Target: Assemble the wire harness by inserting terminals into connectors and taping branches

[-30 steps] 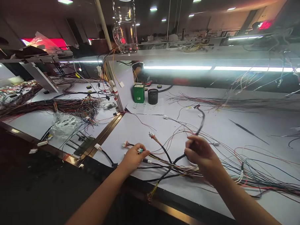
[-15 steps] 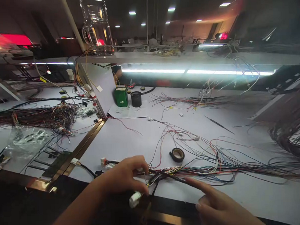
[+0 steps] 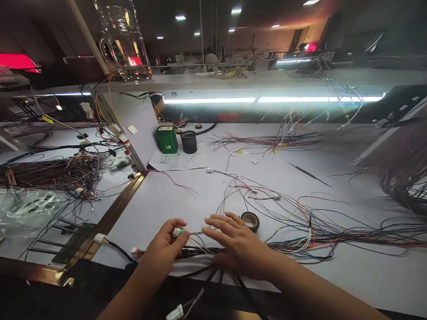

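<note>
My left hand [image 3: 166,244] pinches a small white and green connector [image 3: 178,232] between thumb and fingers, with thin wires leading off to the right. My right hand [image 3: 234,241] is spread palm down above the wire harness [image 3: 295,246], its fingertips pointing at the left hand. Part of the harness is hidden under that palm. Black taped branches [image 3: 200,271] run out below the hands toward the table edge. Another white connector [image 3: 175,315] with short wires hangs past the front edge. A roll of black tape [image 3: 250,220] lies just behind the right hand.
At the back stand a green box [image 3: 167,139] and a black cup [image 3: 189,142] on a paper sheet. A pointed dark tool [image 3: 308,174] lies at the right. Wire bundles [image 3: 58,171] and a plastic bag [image 3: 27,206] spread over the left table. A glass jug [image 3: 123,41] stands on the shelf.
My left hand has moved up and left and now grips a white and green connector. My right hand has swung left over the harness and spread its fingers. A white connector now hangs lower.
</note>
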The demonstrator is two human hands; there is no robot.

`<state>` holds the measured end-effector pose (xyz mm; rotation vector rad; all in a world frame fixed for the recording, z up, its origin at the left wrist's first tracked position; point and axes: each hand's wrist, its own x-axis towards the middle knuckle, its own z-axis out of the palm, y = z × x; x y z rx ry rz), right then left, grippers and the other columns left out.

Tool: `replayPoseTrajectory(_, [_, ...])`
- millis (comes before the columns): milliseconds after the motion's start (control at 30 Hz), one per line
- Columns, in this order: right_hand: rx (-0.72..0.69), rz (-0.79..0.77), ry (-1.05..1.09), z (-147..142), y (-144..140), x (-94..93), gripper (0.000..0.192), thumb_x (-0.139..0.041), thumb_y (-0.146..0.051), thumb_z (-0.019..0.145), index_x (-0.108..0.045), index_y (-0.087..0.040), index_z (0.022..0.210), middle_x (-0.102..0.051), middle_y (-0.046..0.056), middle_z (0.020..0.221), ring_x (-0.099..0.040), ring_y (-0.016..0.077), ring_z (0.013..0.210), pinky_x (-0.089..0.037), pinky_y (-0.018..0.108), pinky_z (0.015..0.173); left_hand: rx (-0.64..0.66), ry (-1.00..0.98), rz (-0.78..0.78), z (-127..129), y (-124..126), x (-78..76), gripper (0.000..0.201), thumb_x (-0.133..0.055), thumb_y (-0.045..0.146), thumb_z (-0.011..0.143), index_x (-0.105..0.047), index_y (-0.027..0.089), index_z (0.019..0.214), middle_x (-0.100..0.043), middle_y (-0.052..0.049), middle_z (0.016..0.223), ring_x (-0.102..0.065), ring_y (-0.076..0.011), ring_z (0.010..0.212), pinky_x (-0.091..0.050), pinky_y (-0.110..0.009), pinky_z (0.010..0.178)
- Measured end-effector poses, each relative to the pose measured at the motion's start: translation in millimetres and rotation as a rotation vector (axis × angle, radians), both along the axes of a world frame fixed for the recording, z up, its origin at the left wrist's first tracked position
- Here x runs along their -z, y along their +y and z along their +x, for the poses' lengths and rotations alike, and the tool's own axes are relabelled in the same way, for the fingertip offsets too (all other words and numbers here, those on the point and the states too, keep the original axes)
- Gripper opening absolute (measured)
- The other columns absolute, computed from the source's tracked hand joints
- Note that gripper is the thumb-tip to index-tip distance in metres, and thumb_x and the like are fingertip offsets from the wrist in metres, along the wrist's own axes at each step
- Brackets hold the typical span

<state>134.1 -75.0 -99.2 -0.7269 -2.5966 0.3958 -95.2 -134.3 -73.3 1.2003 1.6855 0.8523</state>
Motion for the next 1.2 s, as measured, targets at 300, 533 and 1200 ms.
replayPoseTrajectory(300, [0.527,0.084,0.086,79.3,157.9,10.5,0.036,-0.046,-0.027,0.089,-0.056,-0.017,0.122,-0.059,0.014,0.121,-0.051,0.0295,0.117,-0.041,0.050,0.099,0.142,-0.081,0.405,13.7,36.3,-44.6,0.014,-0.056,0.034,0.085,-0.051,0.022,0.090,-0.052,0.001,0.077,-0.048,-0.0114,0.067,-0.039,-0.022,0.059])
replayPoseTrajectory(533, [0.342,0.054,0.007,74.2,179.0,20.3,0.054,-0.044,-0.011,0.082,-0.046,-0.024,0.134,-0.053,0.006,0.135,-0.045,0.0218,0.127,-0.037,0.043,0.105,0.610,0.475,0.359,2.1,13.1,-30.9,0.016,-0.042,0.018,0.091,-0.051,0.020,0.078,-0.055,-0.001,0.077,-0.051,-0.0126,0.070,-0.040,-0.023,0.063])
replayPoseTrajectory(1200, [0.012,0.214,-0.420,186.0,78.5,-4.6,0.030,-0.047,-0.026,0.090,-0.062,-0.030,0.116,-0.067,0.008,0.073,-0.056,0.0179,0.061,-0.037,0.034,0.060,-0.241,-0.178,-0.106,-27.2,14.8,33.0,0.009,-0.062,0.023,0.065,-0.060,0.019,0.073,-0.052,0.004,0.064,-0.045,-0.0107,0.057,-0.035,-0.022,0.057])
